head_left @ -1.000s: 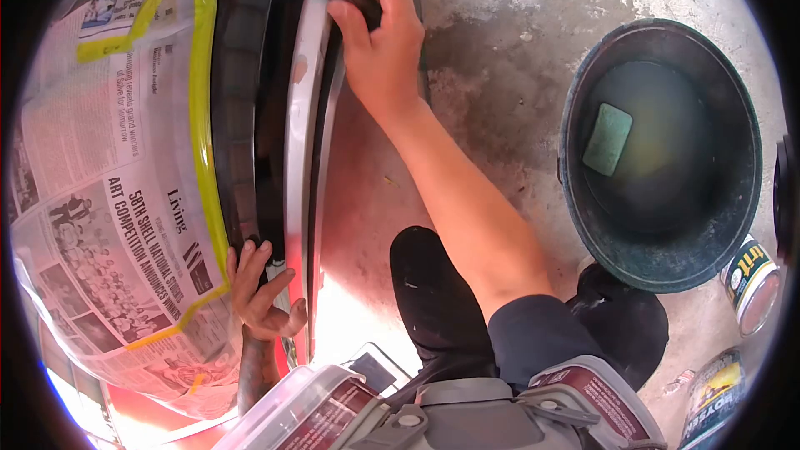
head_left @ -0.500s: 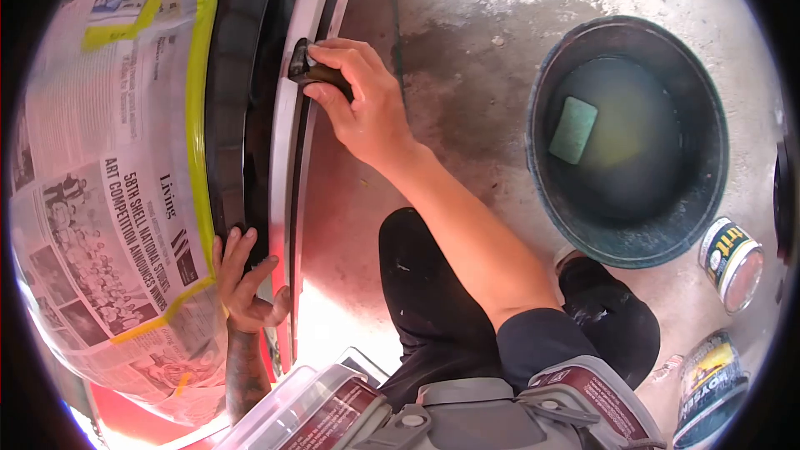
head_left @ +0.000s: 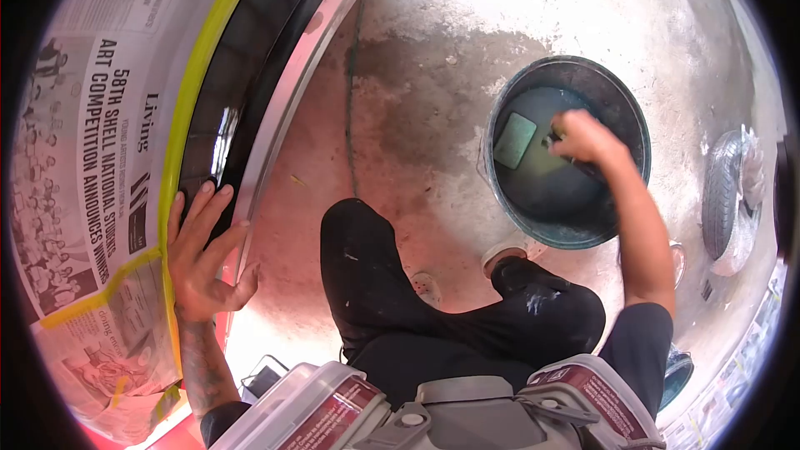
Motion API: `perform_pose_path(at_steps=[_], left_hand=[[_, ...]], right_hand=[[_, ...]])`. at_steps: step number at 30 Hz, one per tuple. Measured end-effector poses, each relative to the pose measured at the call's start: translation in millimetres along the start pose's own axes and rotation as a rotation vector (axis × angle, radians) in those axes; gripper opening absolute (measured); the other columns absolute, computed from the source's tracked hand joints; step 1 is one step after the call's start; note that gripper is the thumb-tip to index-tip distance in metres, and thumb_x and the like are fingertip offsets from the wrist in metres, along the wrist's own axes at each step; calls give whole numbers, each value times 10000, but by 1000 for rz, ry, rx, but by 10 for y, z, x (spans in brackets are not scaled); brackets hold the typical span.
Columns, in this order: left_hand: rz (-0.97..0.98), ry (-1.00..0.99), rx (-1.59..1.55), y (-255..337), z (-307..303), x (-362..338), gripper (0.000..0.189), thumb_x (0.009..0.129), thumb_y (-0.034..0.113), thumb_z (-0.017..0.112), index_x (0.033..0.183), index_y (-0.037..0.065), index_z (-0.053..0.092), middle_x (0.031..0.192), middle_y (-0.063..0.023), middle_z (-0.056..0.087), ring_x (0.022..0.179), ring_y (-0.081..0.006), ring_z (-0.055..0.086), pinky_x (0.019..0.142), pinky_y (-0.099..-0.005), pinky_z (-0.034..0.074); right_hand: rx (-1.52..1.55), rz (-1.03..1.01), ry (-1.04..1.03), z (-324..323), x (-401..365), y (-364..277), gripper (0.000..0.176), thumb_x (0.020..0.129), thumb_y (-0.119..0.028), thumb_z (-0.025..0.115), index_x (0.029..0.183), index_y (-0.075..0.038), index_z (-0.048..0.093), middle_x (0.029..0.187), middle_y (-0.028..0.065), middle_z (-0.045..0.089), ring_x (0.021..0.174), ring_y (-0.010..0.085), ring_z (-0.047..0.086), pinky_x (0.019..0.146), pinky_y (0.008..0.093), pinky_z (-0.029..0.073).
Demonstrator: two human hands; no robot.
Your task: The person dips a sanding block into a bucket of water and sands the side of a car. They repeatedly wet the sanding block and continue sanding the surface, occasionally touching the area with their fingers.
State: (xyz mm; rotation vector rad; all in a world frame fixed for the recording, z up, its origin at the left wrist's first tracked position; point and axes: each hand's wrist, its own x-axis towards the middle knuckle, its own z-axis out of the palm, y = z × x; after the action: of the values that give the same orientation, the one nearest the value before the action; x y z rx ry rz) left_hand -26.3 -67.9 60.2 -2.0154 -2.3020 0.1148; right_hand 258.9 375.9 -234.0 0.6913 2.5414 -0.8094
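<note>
My left hand (head_left: 202, 258) lies open, fingers spread, on the glossy black panel (head_left: 218, 121) and the newspaper edge. Its thumb reaches toward the pale, reddish-lit strip (head_left: 283, 108) beside the panel. My right hand (head_left: 587, 138) is closed inside the dark bucket (head_left: 569, 236), above the cloudy water. A small dark piece, apparently wet black sandpaper (head_left: 550, 141), shows at its fingertips, slightly blurred. Left of that hand, a green rectangular sponge or pad (head_left: 515, 140) sits in the water.
Newspaper sheets (head_left: 62, 158) held by yellow tape (head_left: 193, 75) cover the curved surface at left. A tyre (head_left: 723, 196) stands at the right. A cord (head_left: 351, 92) runs along the concrete floor. My knees lie between the panel and the bucket.
My right hand has left the pale strip, where it pressed the dark piece, and moved right into the bucket. My left hand stays on the panel edge. The view has shifted right.
</note>
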Motion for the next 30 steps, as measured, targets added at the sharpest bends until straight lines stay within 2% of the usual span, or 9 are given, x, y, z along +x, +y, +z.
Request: perform_pose_path(at_steps=[5, 7, 11, 16, 17, 21, 24, 27, 30], left_hand=[[-5, 2, -8, -6, -2, -15, 397, 678, 211, 755, 1051, 80, 715, 1366, -193, 639, 1317, -412, 576, 1134, -611, 344], [-10, 7, -23, 1, -9, -1, 398, 672, 198, 760, 1050, 82, 716, 1369, -184, 639, 1319, -402, 577, 1138, -603, 343], [-20, 9, -71, 0, -33, 16, 409, 648, 184, 785, 1039, 80, 719, 1369, -165, 643, 1326, -385, 575, 1147, -581, 343], [-45, 24, -125, 32, -83, 47, 428, 596, 155, 825, 1003, 72, 719, 1361, -148, 649, 1335, -354, 571, 1144, -554, 358], [-47, 35, -135, 30, -83, 44, 431, 591, 147, 827, 1001, 72, 719, 1363, -146, 647, 1335, -346, 571, 1143, -549, 360], [-35, 59, -153, 18, -85, 37, 429, 593, 139, 836, 1000, 71, 720, 1370, -138, 640, 1341, -326, 567, 1141, -534, 370], [-24, 66, -179, -5, -89, 10, 418, 615, 151, 840, 1007, 68, 720, 1376, -135, 633, 1353, -318, 556, 1139, -531, 376], [-28, 80, -196, -3, -91, 6, 410, 634, 163, 840, 1012, 64, 719, 1381, -133, 628, 1361, -314, 547, 1138, -531, 381], [-25, 75, -191, -4, -82, -1, 416, 636, 171, 841, 1019, 62, 718, 1388, -134, 623, 1363, -316, 544, 1137, -536, 381]], right_hand=[[-280, 74, -143, 1209, 314, 311, 437, 748, -196, 786, 1129, 0, 702, 1190, 240, 673, 1068, 428, 672, 982, 442, 542], [-233, 54, -104, 1228, 245, 327, 460, 748, -187, 783, 1159, -2, 691, 1193, 246, 667, 1084, 430, 664, 996, 443, 533], [-43, 28, 61, 499, -107, 94, 472, 746, -174, 778, 1174, -3, 675, 1145, 252, 672, 1134, 414, 647, 1007, 465, 520], [-221, -201, 218, -896, -161, -710, 354, 750, -160, 773, 1053, 6, 700, 1015, 240, 677, 992, 410, 663, 886, 465, 545], [-259, -81, 79, -1223, -37, -1123, 297, 767, -176, 747, 982, 24, 700, 907, 256, 688, 913, 421, 679, 829, 479, 550], [-243, -437, 477, -1998, 480, -2264, 358, 834, -274, 665, 1031, 23, 697, 885, 255, 690, 831, 414, 674, 797, 458, 533], [-209, -317, 321, -2201, 467, -2633, 456, 829, -302, 678, 1169, 2, 688, 951, 222, 732, 876, 342, 715, 832, 432, 541], [-149, -269, 410, -1967, 502, -2348, 468, 819, -307, 687, 1188, -20, 707, 951, 213, 740, 892, 359, 716, 874, 416, 542], [-78, -273, 577, -1643, 694, -2165, 703, 803, -312, 683, 1437, -41, 544, 982, 237, 729, 898, 370, 712, 873, 422, 539]])
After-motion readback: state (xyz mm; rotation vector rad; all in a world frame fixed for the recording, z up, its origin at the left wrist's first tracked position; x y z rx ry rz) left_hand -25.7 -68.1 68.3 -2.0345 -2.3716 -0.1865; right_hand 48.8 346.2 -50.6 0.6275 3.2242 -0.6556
